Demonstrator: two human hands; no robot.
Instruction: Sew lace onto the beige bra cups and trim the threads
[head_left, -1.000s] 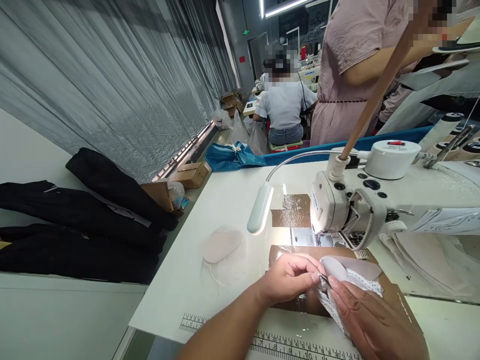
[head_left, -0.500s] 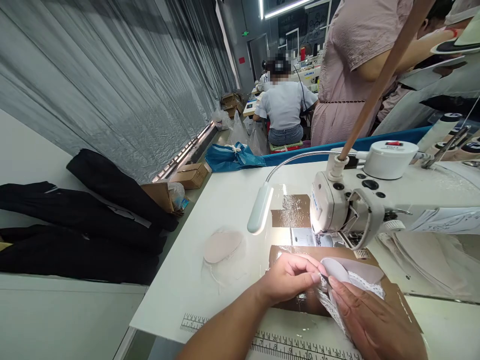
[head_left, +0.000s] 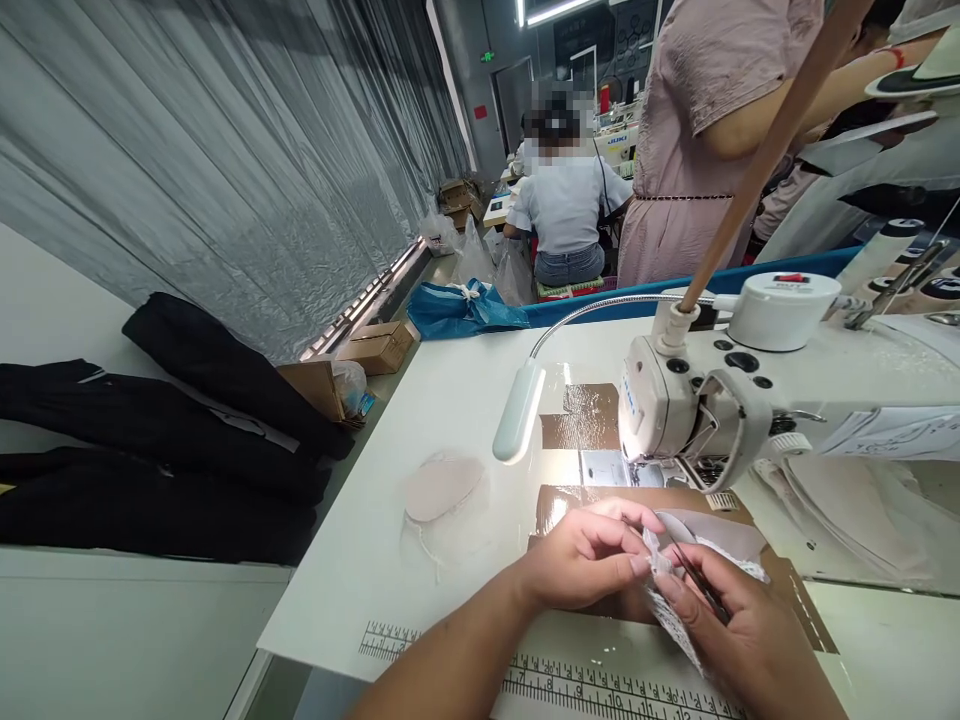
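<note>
My left hand pinches the end of a white lace trim between thumb and fingers. Right beside it, my right hand is closed around a slim dark metal tool, tweezers or snips; I cannot tell which. Its thumb and fingertip also touch the lace. The trim hangs down between both hands, and more of it runs along a pale rounded fabric piece behind the fingers. This work lies over brown-taped board in front of the sewing machine, partly hidden by my hands.
A lamp on a bendy neck hangs left of the machine head. An oval beige fabric piece with sheer edging lies on the left of the white table. Cut pieces lie under the machine arm. Co-workers are beyond the table.
My right hand has turned, showing its thumb and more of the dark tool. The lace end now stands up between my fingertips. The view has shifted slightly.
</note>
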